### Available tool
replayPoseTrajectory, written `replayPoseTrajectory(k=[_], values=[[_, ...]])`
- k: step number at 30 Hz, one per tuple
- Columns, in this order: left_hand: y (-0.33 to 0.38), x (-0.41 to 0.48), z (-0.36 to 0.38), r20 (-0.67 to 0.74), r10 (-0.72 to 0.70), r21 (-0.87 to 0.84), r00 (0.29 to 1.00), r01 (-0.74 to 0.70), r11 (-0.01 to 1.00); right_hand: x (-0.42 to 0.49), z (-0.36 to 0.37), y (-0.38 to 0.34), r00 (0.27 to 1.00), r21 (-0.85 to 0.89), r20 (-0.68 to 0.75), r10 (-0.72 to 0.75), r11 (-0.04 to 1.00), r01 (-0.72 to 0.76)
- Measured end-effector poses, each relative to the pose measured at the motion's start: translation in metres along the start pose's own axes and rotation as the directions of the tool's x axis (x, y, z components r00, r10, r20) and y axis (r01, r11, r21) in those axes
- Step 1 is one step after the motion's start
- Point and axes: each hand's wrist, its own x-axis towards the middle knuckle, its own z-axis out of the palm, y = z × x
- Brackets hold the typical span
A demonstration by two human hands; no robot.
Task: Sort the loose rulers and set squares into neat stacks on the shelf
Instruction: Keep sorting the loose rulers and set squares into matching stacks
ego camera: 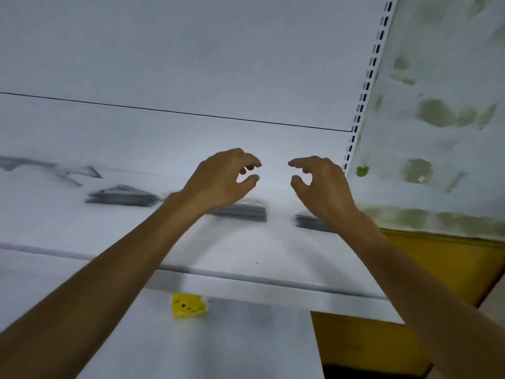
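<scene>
While the left hand (221, 179) and right hand (322, 184) hover over the shelf (246, 255), each grip is apart and empty. Blurred dark stacks (246, 212) lie mid-shelf; loose set squares (84, 172) lie toward its left rear corner.

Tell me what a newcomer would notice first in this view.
Two bare hands, the left hand and right hand, hover mid-frame over the white shelf, fingers half-curled, holding nothing. On it lie blurred dark stacks, and a small yellow item stands out on the level below.
</scene>
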Motion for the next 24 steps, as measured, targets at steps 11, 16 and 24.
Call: replayPoseTrajectory(k=[11, 16, 24], values=[[-0.167, -0.171, -0.173, -0.025, -0.353, 0.188, 0.935, 0.351, 0.917, 0.018, 0.149, -0.237, 0.922, 0.276, 0.217, -0.321, 0.926, 0.257], [-0.22, -0.231, -0.23, -0.053, -0.402, 0.177, 0.914, 0.405, 0.897, 0.011, 0.205, -0.306, 0.902, 0.284, 0.281, -0.329, 0.926, 0.249], [-0.3, -0.257, -0.269, -0.062, -0.417, 0.142, 0.907, 0.421, 0.896, 0.034, 0.265, -0.356, 0.874, 0.234, 0.375, -0.309, 0.944, 0.233]])
